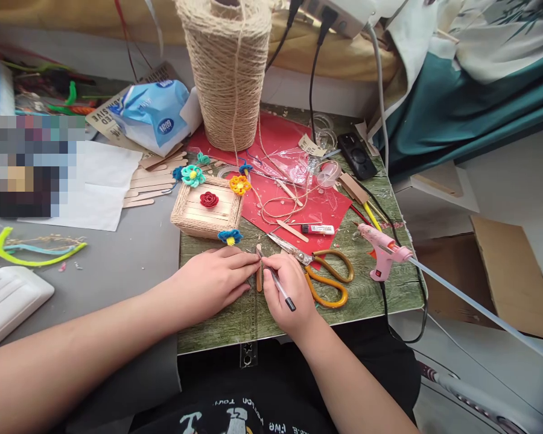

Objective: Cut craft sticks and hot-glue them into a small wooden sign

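Observation:
My left hand (212, 280) lies on the green wood-patterned board (380, 289), its fingers pressed down on a wooden craft stick (259, 278) that lies upright between both hands. My right hand (287, 289) is closed round a pen (283, 291), whose tip touches the top of the stick. Just behind the hands stands a small twine-wrapped box (207, 209) decorated with a red rose and teal, orange and blue flowers.
Orange-handled scissors (326, 274) lie right of my right hand, a pink glue gun (382, 248) further right. A big twine spool (228, 72) stands on red paper (294, 199) behind. Loose craft sticks (149, 181), a tissue pack (151, 114) and pipe cleaners (31, 250) lie left.

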`<state>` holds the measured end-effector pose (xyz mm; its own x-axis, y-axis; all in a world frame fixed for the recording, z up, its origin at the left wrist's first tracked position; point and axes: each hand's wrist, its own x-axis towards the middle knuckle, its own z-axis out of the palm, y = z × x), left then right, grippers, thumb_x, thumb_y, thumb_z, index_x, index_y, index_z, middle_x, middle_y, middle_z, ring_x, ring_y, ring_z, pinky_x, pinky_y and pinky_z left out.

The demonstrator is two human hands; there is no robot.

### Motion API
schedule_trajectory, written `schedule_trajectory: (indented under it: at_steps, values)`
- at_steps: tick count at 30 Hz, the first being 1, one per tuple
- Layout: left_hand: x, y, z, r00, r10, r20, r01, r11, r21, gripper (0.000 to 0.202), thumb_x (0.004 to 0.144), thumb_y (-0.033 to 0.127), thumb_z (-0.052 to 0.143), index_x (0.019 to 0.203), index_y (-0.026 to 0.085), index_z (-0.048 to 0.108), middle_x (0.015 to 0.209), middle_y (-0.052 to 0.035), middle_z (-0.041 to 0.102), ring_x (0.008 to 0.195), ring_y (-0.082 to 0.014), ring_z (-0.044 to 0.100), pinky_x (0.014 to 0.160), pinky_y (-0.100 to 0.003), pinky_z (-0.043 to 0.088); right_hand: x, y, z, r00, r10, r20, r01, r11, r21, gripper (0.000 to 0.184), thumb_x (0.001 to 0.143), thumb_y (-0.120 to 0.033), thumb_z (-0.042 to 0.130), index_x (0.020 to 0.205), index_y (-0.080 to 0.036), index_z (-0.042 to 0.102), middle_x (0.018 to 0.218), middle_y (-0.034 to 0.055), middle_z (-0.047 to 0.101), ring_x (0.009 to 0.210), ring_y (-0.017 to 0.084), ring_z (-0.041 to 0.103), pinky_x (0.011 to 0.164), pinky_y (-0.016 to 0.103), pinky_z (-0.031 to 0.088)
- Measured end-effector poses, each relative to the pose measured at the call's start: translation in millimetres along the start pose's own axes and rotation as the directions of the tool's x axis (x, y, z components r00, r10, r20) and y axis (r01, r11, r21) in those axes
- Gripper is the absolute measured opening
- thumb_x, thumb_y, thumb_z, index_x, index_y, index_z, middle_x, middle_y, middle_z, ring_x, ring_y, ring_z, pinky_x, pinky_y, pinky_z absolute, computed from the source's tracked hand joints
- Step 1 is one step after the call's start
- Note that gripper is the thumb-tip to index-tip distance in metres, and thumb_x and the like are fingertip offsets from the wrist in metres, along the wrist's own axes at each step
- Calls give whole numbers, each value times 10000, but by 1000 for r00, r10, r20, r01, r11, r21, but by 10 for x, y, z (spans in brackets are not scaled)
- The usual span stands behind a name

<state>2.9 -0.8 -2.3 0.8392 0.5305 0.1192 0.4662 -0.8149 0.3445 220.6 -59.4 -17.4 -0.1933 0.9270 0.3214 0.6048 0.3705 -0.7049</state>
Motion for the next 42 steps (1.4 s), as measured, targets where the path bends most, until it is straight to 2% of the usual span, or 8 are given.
schedule_trajectory:
  at_steps: [5,24,34,42]
  values:
    - [14,8,-13,1000,4,15,-4,1000,0,351,1063,321,535,1364,190,661,1399,-88,685,1184,-259,657,1003,-405,602,-16,19,8,1000,11,27,-11,1000,-9,202,1023,-168,495,1205,-211,570,1063,109,678,985,266,637,906,488,533]
    - [32,27,-29,1000,4,4,-4,1000,-4,354,1047,294,561,1369,192,666,1388,-103,694,1154,-253,668,1002,-408,599,-20,22,7,1000,6,1,-6,1000,-13,198,1023,-163,505,1203,-217,567,1051,102,669,972,263,628,882,475,534]
    - [27,16,-26,1000,-1,22,1,1000,-13,366,1039,299,574,1374,179,662,1412,-103,682,1156,-261,670,1009,-438,596,-8,15,-17,998,8,-70,-6,1000,23,212,1030,-165,503,1219,-233,571,1070,101,680,1006,263,656,901,485,552]
    - [36,31,-33,1000,-4,16,4,1000,-12,344,1058,305,541,1355,187,669,1375,-100,701,1155,-260,668,1001,-421,594,-6,26,13,1000,-10,-2,10,1000,12,214,1024,-163,503,1217,-230,566,1054,95,685,991,263,644,906,486,538]
